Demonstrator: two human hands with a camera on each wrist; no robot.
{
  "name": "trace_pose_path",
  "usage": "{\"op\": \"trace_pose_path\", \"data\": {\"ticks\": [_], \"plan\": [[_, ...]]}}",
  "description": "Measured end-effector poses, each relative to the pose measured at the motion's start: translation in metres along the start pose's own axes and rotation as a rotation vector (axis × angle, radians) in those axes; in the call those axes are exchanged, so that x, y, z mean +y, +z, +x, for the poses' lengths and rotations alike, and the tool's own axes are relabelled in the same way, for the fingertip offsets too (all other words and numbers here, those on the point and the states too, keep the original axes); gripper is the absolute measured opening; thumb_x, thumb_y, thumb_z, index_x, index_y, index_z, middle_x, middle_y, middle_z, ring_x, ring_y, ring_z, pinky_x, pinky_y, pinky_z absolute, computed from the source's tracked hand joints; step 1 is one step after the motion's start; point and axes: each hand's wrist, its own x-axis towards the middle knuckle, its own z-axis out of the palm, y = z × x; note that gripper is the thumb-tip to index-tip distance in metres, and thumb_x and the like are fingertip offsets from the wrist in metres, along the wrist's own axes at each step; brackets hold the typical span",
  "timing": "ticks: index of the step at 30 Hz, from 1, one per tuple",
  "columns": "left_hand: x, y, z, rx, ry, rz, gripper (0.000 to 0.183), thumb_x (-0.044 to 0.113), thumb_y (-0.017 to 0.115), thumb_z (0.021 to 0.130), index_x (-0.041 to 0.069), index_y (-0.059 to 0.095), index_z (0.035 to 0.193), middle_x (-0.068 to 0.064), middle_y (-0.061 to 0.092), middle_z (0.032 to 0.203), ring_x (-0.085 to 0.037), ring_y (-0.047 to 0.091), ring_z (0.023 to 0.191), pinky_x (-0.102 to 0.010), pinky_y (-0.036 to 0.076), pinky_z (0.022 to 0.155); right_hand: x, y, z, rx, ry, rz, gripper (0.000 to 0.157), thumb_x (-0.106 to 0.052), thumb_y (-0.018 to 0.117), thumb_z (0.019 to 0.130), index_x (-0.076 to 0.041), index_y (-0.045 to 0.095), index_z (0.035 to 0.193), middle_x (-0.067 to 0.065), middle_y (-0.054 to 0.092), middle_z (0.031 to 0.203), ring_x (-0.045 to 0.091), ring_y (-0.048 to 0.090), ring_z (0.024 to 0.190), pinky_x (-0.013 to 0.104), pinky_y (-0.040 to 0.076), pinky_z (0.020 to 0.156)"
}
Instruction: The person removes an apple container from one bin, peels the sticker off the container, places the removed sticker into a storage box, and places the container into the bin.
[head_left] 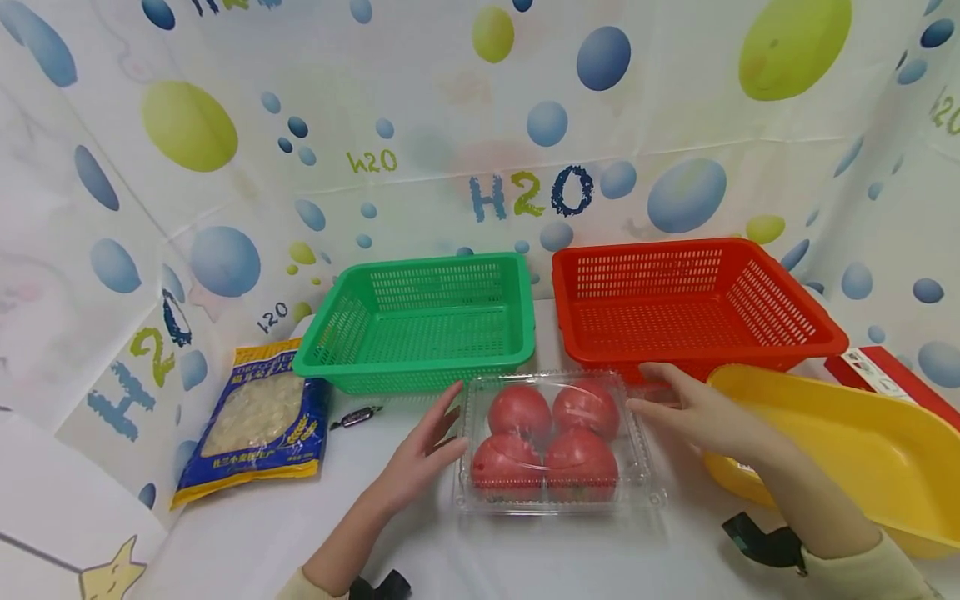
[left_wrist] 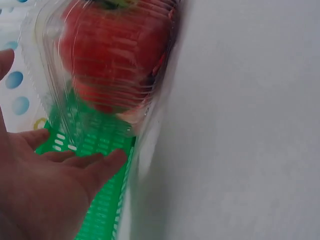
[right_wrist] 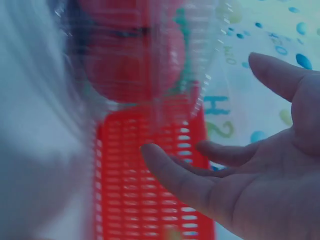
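A clear plastic clamshell box (head_left: 637, 475) with several red tomatoes (head_left: 581, 461) inside rests on the white table in front of me. Its lid is down over them. My left hand (head_left: 422, 454) is at the box's left side, fingers spread and relaxed, fingertips close to the wall. On the other side my right hand (head_left: 701, 412) reaches in, fingers extended near the box's right edge. Both wrist views show loose, parted fingers beside the box, with the left hand (left_wrist: 55, 185) and right hand (right_wrist: 260, 165) gripping nothing.
Behind the box stand a green basket (head_left: 420, 379) and a red basket (head_left: 697, 354). A yellow tub (head_left: 847, 442) sits at the right by a red box (head_left: 907, 379). To the left lie a bag of pasta (head_left: 258, 417) and a small dark wrapped candy (head_left: 357, 417).
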Motion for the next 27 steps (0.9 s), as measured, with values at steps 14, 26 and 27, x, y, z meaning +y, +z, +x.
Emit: {"op": "trace_pose_path", "data": {"ticks": [14,26,27], "plan": [[-0.015,-0.016,-0.001,-0.244,-0.039,-0.289,0.084,0.017,0.062,0.100,0.008,0.006,0.163,-0.027,0.003,0.165,-0.049,0.012,0.148,-0.027,0.030,0.113,0.013,0.022,0.006,-0.109,0.073,0.113,0.092,-0.044,0.069,0.094,-0.004,0.019,0.160,0.023,0.036,0.155,0.046,0.039,0.137,0.058,0.049,0.099],[-0.016,-0.015,0.000,-0.267,-0.112,-0.252,0.103,0.019,0.075,0.093,0.016,0.000,0.164,-0.017,-0.001,0.167,-0.041,0.009,0.150,-0.046,0.018,0.119,0.018,0.031,0.005,-0.242,0.153,0.352,0.098,-0.035,0.070,0.094,-0.013,0.003,0.162,0.025,0.016,0.160,0.046,0.032,0.135,0.053,0.054,0.092],[-0.015,-0.015,-0.001,-0.262,-0.114,-0.239,0.104,0.022,0.076,0.092,0.016,0.000,0.164,-0.017,-0.001,0.168,-0.040,0.010,0.151,-0.047,0.017,0.119,0.018,0.032,0.004,-0.247,0.154,0.374,0.098,-0.034,0.070,0.094,-0.013,0.002,0.162,0.025,0.015,0.161,0.045,0.033,0.134,0.051,0.055,0.090]]}}
